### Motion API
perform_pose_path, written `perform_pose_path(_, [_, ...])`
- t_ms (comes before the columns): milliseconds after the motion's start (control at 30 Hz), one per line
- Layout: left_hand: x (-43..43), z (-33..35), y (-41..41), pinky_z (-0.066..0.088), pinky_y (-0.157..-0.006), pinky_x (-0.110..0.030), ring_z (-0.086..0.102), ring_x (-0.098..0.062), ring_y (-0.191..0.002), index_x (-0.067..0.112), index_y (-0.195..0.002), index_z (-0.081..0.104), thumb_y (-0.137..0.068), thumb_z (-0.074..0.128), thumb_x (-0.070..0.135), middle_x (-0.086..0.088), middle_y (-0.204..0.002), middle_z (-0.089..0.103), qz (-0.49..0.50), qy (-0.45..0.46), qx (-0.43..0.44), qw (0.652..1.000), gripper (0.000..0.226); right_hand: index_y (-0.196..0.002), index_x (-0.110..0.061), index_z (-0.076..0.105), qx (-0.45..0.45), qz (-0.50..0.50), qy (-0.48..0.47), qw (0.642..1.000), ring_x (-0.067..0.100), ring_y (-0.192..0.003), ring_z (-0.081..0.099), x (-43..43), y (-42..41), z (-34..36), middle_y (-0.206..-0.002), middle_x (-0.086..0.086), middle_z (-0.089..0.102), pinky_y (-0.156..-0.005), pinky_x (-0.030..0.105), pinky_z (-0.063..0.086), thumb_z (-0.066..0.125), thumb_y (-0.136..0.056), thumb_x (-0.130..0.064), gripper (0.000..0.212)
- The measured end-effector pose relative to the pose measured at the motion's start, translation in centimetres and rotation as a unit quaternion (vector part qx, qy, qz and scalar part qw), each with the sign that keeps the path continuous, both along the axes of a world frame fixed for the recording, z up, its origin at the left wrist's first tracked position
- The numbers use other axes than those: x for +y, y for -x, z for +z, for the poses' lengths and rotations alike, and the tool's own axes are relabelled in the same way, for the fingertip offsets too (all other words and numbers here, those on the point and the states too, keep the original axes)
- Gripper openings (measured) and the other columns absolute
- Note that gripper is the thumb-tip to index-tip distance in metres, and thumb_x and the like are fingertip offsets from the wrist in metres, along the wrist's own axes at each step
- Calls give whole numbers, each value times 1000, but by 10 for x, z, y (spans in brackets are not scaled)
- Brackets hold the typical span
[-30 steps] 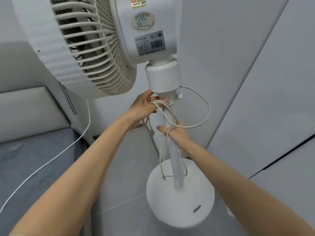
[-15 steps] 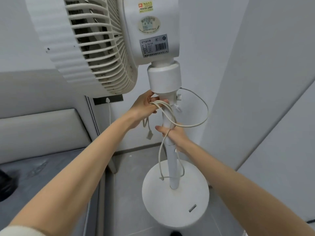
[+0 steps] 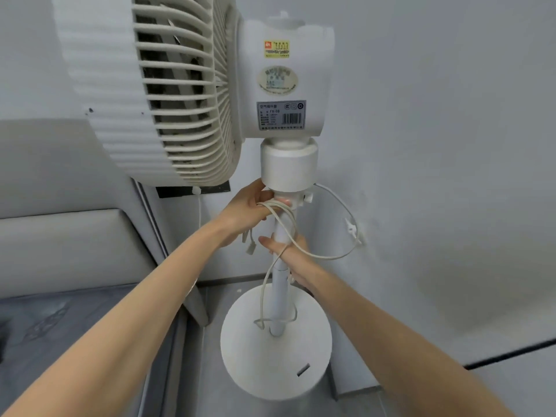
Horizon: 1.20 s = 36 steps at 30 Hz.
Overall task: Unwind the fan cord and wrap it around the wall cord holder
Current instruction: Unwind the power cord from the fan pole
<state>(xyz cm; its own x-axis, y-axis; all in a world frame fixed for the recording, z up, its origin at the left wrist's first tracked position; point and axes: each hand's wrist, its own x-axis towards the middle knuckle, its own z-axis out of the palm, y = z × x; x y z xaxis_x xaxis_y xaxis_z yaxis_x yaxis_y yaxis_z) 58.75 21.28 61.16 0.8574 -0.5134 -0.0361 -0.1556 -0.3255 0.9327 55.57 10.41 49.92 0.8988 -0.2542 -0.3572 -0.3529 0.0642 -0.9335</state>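
Observation:
A white pedestal fan (image 3: 285, 76) stands against the wall on a round base (image 3: 246, 365). Its cream cord (image 3: 331, 256) is looped around the pole (image 3: 278, 296) and sags in a big loop to the right. My left hand (image 3: 245, 212) grips the cord coils at the top of the pole, just under the fan's neck; the plug (image 3: 250, 246) dangles below it. My right hand (image 3: 293, 260) is behind the pole, fingers apart, with a cord strand running across it. A small white wall cord holder (image 3: 352, 229) sticks out of the wall to the right.
A grey padded headboard (image 3: 69, 236) and a dark grey mattress (image 3: 75, 332) lie to the left. A black wall socket (image 3: 192, 191) with a white cable plugged in sits behind the fan head. White walls close in behind and on the right.
The view has tilted upward and shifted, showing more of the fan head and the wall holder. Both hands stay at the pole; the cord loop hangs much as before.

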Motion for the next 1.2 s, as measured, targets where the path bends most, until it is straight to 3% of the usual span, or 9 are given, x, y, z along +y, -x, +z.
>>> perform_pose_path(167, [1, -56, -57, 40, -53, 0, 57, 20, -63, 26, -111, 50, -85, 66, 18, 18, -84, 64, -19, -14, 23, 999, 31, -79, -26, 55, 20, -14, -33, 999, 23, -90, 56, 6, -50, -50, -88, 4, 59, -82, 37, 47, 77, -79, -19, 23])
perform_pose_path(300, [2, -104, -97, 43, -61, 2, 59, 22, -73, 30, -108, 50, -85, 66, 15, 21, -90, 64, -34, -11, 42, 998, 32, -91, -17, 55, 41, -19, -33, 998, 28, -97, 57, 8, -84, -93, -99, 10, 57, -80, 37, 44, 75, -81, -20, 22])
perform_pose_path(467, [-10, -184, -139, 44, -63, 1, 61, 19, -77, 22, -110, 53, -85, 65, 10, 16, -91, 67, -59, 2, 52, 997, 30, -120, -6, 55, 66, -38, -35, 996, 32, -105, 56, -4, -123, -168, -114, 14, 58, -72, 34, 45, 72, -84, -22, 43])
perform_pose_path(667, [-35, -295, -183, 44, -62, 0, 63, 13, -76, 24, -107, 55, -84, 66, 16, 10, -88, 69, -63, -7, 34, 997, 26, -113, -19, 49, 38, -61, -63, 995, 23, -102, 52, -26, -170, -290, -108, 2, 56, -84, 39, 45, 76, -79, -23, 44])
perform_pose_path(767, [-46, -354, -199, 45, -62, 1, 61, 7, -79, 18, -114, 55, -85, 66, 19, 5, -94, 68, -63, -10, 14, 998, 31, -117, -17, 50, 31, -69, -56, 996, 22, -100, 53, -35, -193, -352, -106, 1, 58, -82, 38, 44, 78, -77, -26, 49])
perform_pose_path(900, [-58, -423, -219, 45, -60, 1, 62, 14, -71, 17, -118, 53, -84, 67, 18, 6, -94, 67, -64, -7, 1, 998, 36, -113, -19, 48, 27, -79, -55, 995, 24, -103, 52, -49, -217, -429, -110, 2, 55, -81, 37, 43, 78, -77, -27, 47])
perform_pose_path(1033, [-70, -492, -244, 42, -50, -2, 63, 9, -72, 18, -116, 53, -84, 67, 21, 5, -93, 67, -61, -14, -5, 998, 35, -111, -21, 42, 26, -71, -37, 996, 19, -95, 48, -66, -248, -501, -98, -3, 50, -79, 33, 41, 75, -80, -24, 45])
perform_pose_path(1133, [-75, -506, -246, 51, -82, -23, 63, -13, -106, 25, -125, 50, -80, 70, 31, 2, -114, 67, -56, -21, -4, 998, 50, -122, -15, 51, 7, -23, -38, 999, 17, -97, 54, -76, -245, -514, -109, 1, 57, -75, 27, 45, 74, -81, -26, 48])
perform_pose_path(1200, [-81, -522, -252, 48, -96, -33, 60, -17, -113, 27, -129, 48, -78, 72, 32, 0, -121, 65, -62, -20, -3, 998, 56, -114, -17, 58, -30, 1, -24, 999, 16, -98, 62, -84, -252, -535, -110, 1, 64, -73, 22, 51, 75, -80, -25, 39])
